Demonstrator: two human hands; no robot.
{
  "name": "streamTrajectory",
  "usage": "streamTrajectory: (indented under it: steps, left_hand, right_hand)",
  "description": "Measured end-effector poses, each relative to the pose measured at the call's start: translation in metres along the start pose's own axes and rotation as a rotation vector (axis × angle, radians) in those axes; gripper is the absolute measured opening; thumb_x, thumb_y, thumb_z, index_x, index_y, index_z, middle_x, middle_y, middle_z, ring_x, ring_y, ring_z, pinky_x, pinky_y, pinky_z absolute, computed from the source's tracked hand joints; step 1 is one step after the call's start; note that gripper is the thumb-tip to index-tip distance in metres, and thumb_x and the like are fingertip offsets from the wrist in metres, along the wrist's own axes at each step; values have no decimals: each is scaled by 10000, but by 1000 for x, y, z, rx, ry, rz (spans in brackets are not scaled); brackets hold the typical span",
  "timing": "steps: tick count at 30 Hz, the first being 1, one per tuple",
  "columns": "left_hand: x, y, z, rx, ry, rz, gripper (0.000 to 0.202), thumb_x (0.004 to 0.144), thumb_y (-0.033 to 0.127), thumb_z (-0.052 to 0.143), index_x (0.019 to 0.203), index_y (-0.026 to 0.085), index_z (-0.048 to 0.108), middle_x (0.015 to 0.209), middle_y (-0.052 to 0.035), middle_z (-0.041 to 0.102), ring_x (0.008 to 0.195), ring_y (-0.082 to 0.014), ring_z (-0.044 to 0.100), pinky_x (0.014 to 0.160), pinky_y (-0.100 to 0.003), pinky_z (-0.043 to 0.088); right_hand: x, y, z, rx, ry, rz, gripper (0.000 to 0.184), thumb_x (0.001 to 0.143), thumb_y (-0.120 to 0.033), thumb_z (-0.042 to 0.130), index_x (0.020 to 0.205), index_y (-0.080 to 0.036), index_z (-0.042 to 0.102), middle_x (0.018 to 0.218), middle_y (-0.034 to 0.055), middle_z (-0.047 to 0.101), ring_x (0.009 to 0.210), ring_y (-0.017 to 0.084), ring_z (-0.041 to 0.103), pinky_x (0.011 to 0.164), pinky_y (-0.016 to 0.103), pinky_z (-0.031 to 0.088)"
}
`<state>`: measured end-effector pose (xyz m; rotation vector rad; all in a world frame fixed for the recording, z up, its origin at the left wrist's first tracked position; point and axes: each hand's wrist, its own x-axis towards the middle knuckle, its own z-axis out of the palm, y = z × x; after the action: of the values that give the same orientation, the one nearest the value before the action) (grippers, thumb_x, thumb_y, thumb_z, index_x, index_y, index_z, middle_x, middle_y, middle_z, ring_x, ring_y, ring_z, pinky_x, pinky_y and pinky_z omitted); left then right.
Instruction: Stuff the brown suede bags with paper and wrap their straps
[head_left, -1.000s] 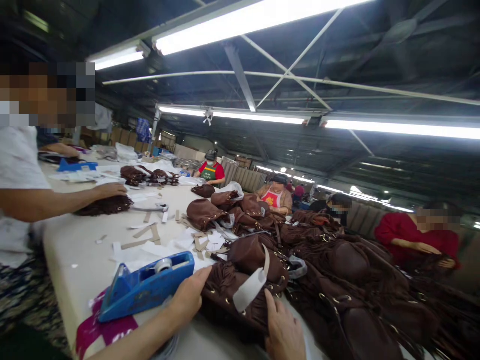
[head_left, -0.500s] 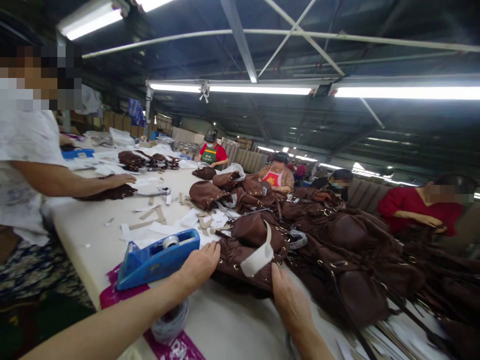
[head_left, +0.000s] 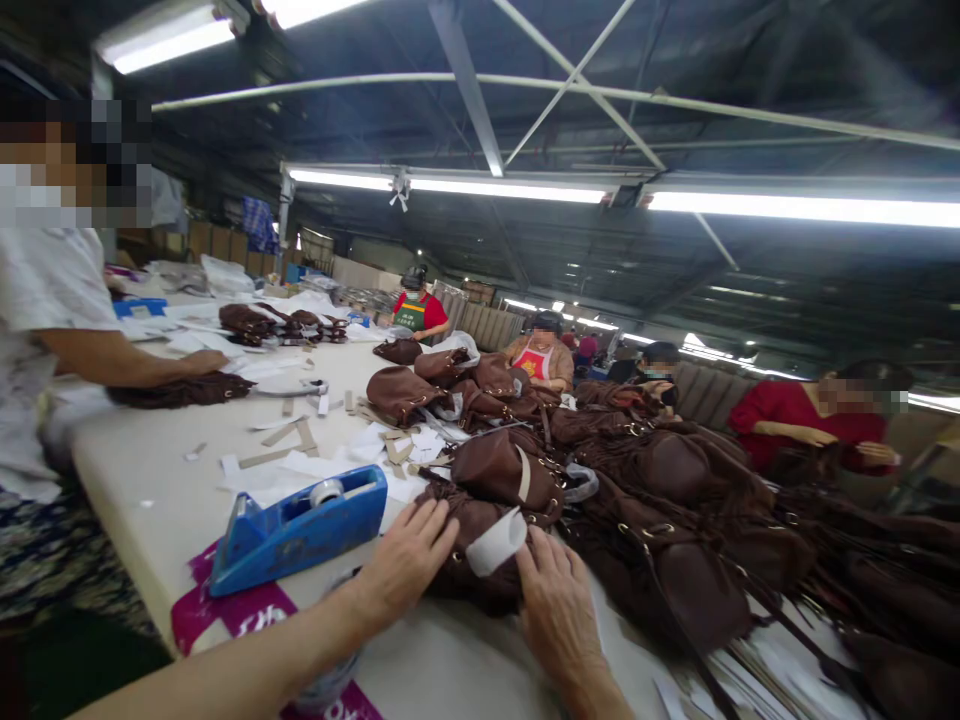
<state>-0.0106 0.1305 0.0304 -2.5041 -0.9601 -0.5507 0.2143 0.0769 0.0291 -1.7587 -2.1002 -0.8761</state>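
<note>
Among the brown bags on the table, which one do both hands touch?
The nearest bag, beside the blue tape dispenser, with a curled white strip; left hand and right hand lie on it.

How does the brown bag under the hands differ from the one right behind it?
The near bag lies pressed low under the left hand and right hand, while the bag behind sits plump with no hand on it. The near bag's white strip curls up loose, whereas the bag behind has a pale strip lying flat across it. Both are dark brown with metal eyelets.
</note>
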Motion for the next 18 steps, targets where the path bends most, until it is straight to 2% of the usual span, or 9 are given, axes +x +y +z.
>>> streamTrajectory:
  steps: [2,4,6,8,13,16,18]
  left_hand:
    - [7,12,-3,-58,-17,128,287,909,123,448,1167,103,574,1217,-148,587,1099,-285,538,929,-429,458]
    - [13,17,-3,-124,-70,107,170,888,155,503,1006,109,617,1057,-116,622,956,-258,556,813,-387,485]
    - [16,16,2,-194,-100,43,106,877,165,526,910,145,624,983,-80,619,911,-238,543,769,-359,474]
    - [16,10,9,-256,-124,55,109,883,158,519,857,172,624,946,-52,618,887,-210,534,769,-330,456]
    - [14,-3,19,-319,-197,133,122,865,152,529,783,181,615,881,-31,616,833,-179,536,720,-278,439]
    - [13,-6,17,-318,-196,121,69,835,164,565,844,200,623,924,-21,615,851,-172,553,709,-265,449]
    - [11,-7,15,-305,-206,145,66,808,195,608,872,205,622,956,-26,609,855,-174,562,709,-270,460]
  right_hand:
    - [0,-6,-1,154,44,-124,346,758,-85,585,1075,-202,661,1165,114,643,1099,300,535,981,434,363]
    - [-1,-11,2,238,56,-184,248,770,-86,593,954,-234,671,1012,64,676,968,262,570,886,381,405]
    - [-3,-12,10,239,63,-188,254,785,-61,594,938,-253,660,929,35,672,848,231,576,757,332,419]
    - [-7,-10,20,220,55,-211,287,793,-48,615,973,-270,646,905,14,660,785,206,567,682,297,406]
    - [-15,-10,30,158,-18,-245,252,794,-64,648,935,-273,638,875,1,645,793,207,575,691,290,437]
    - [-16,-12,31,104,-22,-238,452,768,26,565,1079,-296,625,989,26,677,786,202,604,678,277,480]
    - [-17,-11,37,39,12,-347,668,733,33,540,1262,-376,533,1142,37,675,795,211,635,657,277,512]
